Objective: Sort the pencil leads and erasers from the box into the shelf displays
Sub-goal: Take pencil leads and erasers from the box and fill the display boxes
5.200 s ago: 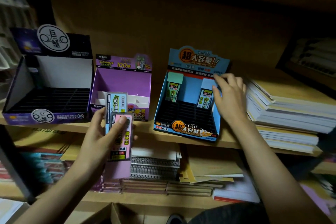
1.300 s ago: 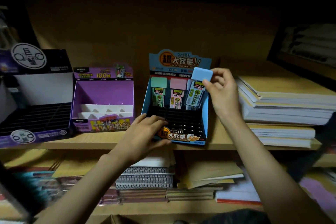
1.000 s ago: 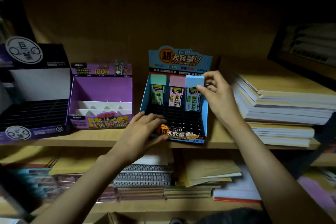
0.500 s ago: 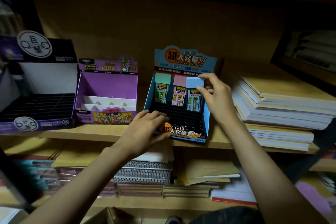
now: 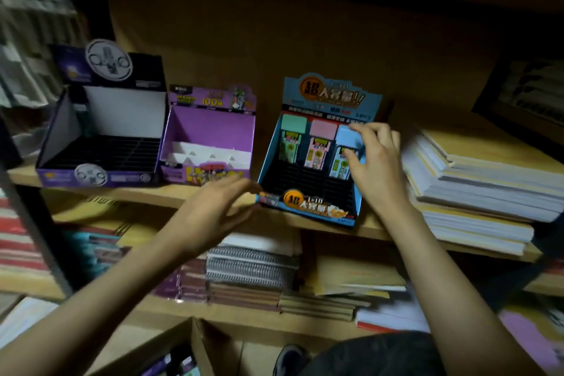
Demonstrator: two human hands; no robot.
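Letting go of the blue lead case (image 5: 346,139), the right hand (image 5: 377,168) hovers beside it, fingers loosely curled and seemingly empty, though blur hides any last contact. The case now stands in the blue display's (image 5: 308,206) back row. The left hand (image 5: 213,210), spread and empty, has left the display's front, so another pick comes next.

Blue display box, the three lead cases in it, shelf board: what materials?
Blue display box: printed cardboard, slight sheen; thin folded walls, die-cut header. Lead cases: probably plastic, matte pastel caps over labelled bodies; blur leaves it open. Shelf board: wood or wood-look laminate, matte tan, no clear grain.
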